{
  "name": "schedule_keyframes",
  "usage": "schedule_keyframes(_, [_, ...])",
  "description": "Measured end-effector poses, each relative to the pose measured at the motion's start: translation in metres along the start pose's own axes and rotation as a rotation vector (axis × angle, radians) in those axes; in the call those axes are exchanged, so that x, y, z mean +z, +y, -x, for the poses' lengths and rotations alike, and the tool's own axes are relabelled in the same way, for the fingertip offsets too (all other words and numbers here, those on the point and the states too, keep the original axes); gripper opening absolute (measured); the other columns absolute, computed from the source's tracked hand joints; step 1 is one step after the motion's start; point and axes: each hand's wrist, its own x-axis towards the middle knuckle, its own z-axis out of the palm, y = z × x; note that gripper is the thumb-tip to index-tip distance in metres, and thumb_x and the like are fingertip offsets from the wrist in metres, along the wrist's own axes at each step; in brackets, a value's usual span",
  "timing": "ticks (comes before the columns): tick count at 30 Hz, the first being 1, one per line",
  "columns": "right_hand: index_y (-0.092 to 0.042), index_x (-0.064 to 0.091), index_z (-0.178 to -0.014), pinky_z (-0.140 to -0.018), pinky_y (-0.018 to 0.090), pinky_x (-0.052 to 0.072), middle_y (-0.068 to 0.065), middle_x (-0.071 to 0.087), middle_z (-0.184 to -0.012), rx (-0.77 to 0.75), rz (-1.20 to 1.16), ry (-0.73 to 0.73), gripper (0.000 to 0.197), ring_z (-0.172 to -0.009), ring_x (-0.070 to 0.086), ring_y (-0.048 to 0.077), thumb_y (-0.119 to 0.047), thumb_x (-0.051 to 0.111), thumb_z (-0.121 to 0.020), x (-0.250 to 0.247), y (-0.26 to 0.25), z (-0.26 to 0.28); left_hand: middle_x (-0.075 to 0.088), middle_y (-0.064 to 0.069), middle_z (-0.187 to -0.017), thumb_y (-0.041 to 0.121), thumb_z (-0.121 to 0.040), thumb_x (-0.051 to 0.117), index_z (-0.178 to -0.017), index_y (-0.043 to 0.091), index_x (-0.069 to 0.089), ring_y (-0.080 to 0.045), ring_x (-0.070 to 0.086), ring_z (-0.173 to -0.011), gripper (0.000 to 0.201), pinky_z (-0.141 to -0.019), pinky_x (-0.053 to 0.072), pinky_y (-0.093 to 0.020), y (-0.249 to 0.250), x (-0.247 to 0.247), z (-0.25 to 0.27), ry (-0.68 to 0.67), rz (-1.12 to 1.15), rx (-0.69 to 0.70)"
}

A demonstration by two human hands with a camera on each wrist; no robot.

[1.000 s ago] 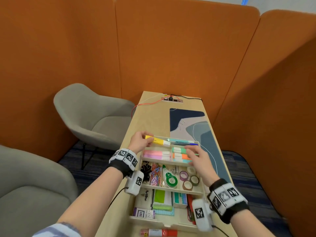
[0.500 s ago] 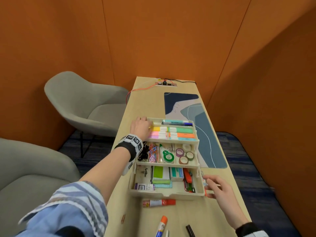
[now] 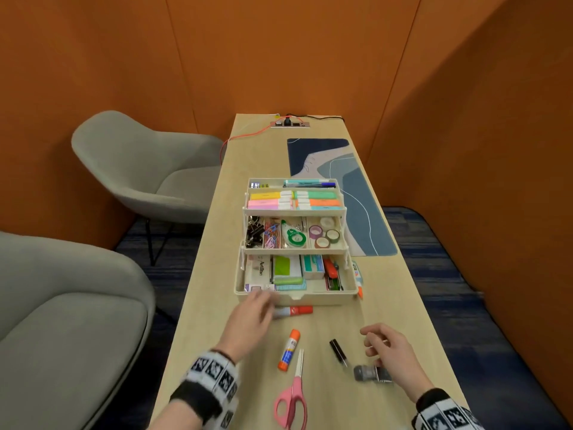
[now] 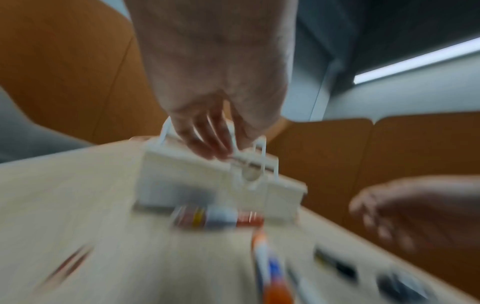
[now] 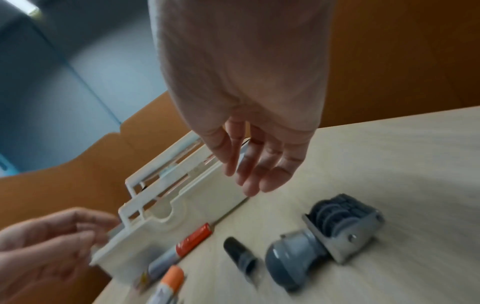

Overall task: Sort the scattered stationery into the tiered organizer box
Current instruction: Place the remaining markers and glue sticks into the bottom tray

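Observation:
The cream tiered organizer box (image 3: 310,301) stands open in three steps, holding highlighters, clips, tape rolls and boxes. My left hand (image 3: 252,315) hovers empty at its front left corner, fingers relaxed, just left of a red-capped marker (image 3: 296,310) lying against the box front. Nearer me lie a glue stick (image 3: 289,349), pink scissors (image 3: 293,395), a black tube (image 3: 338,352) and a grey stamp (image 3: 370,373). My right hand (image 3: 384,346) hangs empty above the stamp (image 5: 324,232), fingers loosely bent. The left wrist view is blurred; it shows the left hand (image 4: 213,144) over the box (image 4: 182,181).
A second glue stick (image 3: 358,280) lies along the box's right side. A blue patterned mat (image 3: 356,193) covers the table's right half behind the box. A power socket with cables (image 3: 290,123) sits at the far end. Grey chairs (image 3: 148,169) stand to the left; orange partitions enclose the table.
My left hand has drawn back from the top tier to the box's front left corner. My right hand has moved from beside the box to above the grey stamp.

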Motion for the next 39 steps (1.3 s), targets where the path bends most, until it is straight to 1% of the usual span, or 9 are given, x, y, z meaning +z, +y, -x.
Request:
schedule_keyframes(3, [-0.021, 0.063, -0.095, -0.068, 0.025, 0.050, 0.004, 0.060, -0.091, -0.080, 0.265, -0.043, 0.017, -0.070, 0.060, 0.013, -0.009, 0.051, -0.090, 0.016, 0.007, 0.005, 0.062, 0.019, -0.099, 0.020, -0.094, 0.051, -0.098, 0.032, 0.062, 0.003, 0.056, -0.084, 0.017, -0.080, 0.045, -0.015, -0.027, 0.021, 0.045, -0.115, -0.020, -0.101])
schedule_keyframes(6, [-0.027, 0.050, -0.124, -0.090, 0.029, 0.043, -0.002, 0.054, -0.112, -0.271, 0.710, -0.030, 0.035, -0.104, 0.055, 0.016, -0.021, 0.051, -0.090, 0.043, 0.011, 0.000, 0.062, 0.018, -0.094, 0.020, -0.093, 0.050, -0.093, 0.033, 0.060, -0.001, 0.056, -0.078, 0.016, -0.074, 0.043, -0.015, -0.041, 0.026, 0.065, -0.080, -0.027, -0.211])
schedule_keyframes(11, [-0.022, 0.042, -0.129, -0.089, 0.032, 0.038, 0.005, 0.046, -0.118, -0.343, 0.989, -0.075, 0.046, -0.109, 0.047, 0.024, -0.004, 0.046, -0.087, 0.077, 0.007, -0.008, 0.059, 0.012, -0.097, 0.026, -0.094, 0.048, -0.104, 0.027, 0.059, -0.004, 0.056, -0.082, 0.015, -0.081, 0.047, -0.025, -0.032, 0.032, 0.060, -0.112, -0.086, -0.210])
schedule_keyframes(17, [-0.021, 0.040, -0.130, -0.087, 0.031, 0.044, 0.006, 0.040, -0.114, -0.305, 0.713, -0.099, 0.045, -0.100, 0.051, 0.024, -0.003, 0.042, -0.089, 0.075, -0.004, -0.009, 0.052, 0.004, -0.109, 0.041, -0.089, 0.056, -0.113, 0.021, 0.046, -0.015, 0.054, -0.095, 0.033, -0.079, 0.042, -0.026, 0.002, 0.060, 0.034, -0.225, -0.199, -0.195])
schedule_keyframes(22, [-0.025, 0.045, -0.105, -0.075, 0.028, 0.045, -0.004, 0.038, -0.105, -0.283, 0.497, -0.081, 0.021, -0.080, 0.051, 0.015, -0.010, 0.040, -0.092, 0.044, -0.008, 0.000, 0.053, -0.006, -0.119, 0.025, -0.088, 0.054, -0.114, 0.017, 0.046, -0.023, 0.054, -0.105, 0.029, -0.089, 0.047, -0.034, 0.007, 0.069, 0.012, -0.327, -0.382, -0.224])
schedule_keyframes(25, [-0.024, 0.046, -0.096, -0.064, 0.022, 0.043, -0.003, 0.041, -0.102, -0.218, 0.373, 0.036, 0.017, -0.075, 0.053, 0.012, -0.008, 0.040, -0.093, 0.024, -0.003, 0.005, 0.047, -0.008, -0.126, 0.021, -0.090, 0.045, -0.119, 0.014, 0.045, -0.025, 0.046, -0.115, 0.030, -0.099, 0.039, -0.037, 0.003, 0.068, 0.006, -0.299, -0.560, -0.091])
schedule_keyframes(28, [-0.020, 0.051, -0.096, -0.071, 0.023, 0.038, 0.000, 0.045, -0.103, -0.175, 0.284, 0.140, 0.018, -0.084, 0.050, 0.008, -0.004, 0.043, -0.092, 0.002, 0.005, 0.011, 0.042, -0.009, -0.125, 0.008, -0.090, 0.038, -0.127, 0.010, 0.040, -0.026, 0.041, -0.111, 0.037, -0.094, 0.036, -0.037, 0.002, 0.064, 0.002, -0.205, -0.734, 0.108])
schedule_keyframes(33, [-0.019, 0.055, -0.095, -0.076, 0.025, 0.037, 0.004, 0.046, -0.102, -0.083, 0.246, 0.216, 0.023, -0.089, 0.050, 0.014, 0.001, 0.044, -0.091, -0.024, 0.024, 0.016, 0.048, -0.013, -0.129, 0.010, -0.082, 0.052, -0.126, 0.008, 0.050, -0.030, 0.048, -0.114, 0.044, -0.091, 0.042, -0.041, -0.013, 0.057, -0.003, -0.215, -0.796, 0.179])
schedule_keyframes(39, [-0.029, 0.055, -0.095, -0.077, 0.020, 0.042, -0.003, 0.043, -0.102, -0.109, 0.389, 0.102, 0.026, -0.094, 0.053, 0.011, -0.004, 0.055, -0.088, -0.017, 0.035, 0.021, 0.057, -0.004, -0.082, 0.005, -0.052, 0.073, -0.090, 0.016, 0.057, -0.020, 0.051, -0.063, 0.042, -0.051, 0.043, -0.031, -0.019, 0.062, 0.003, -0.207, -0.739, 0.163])
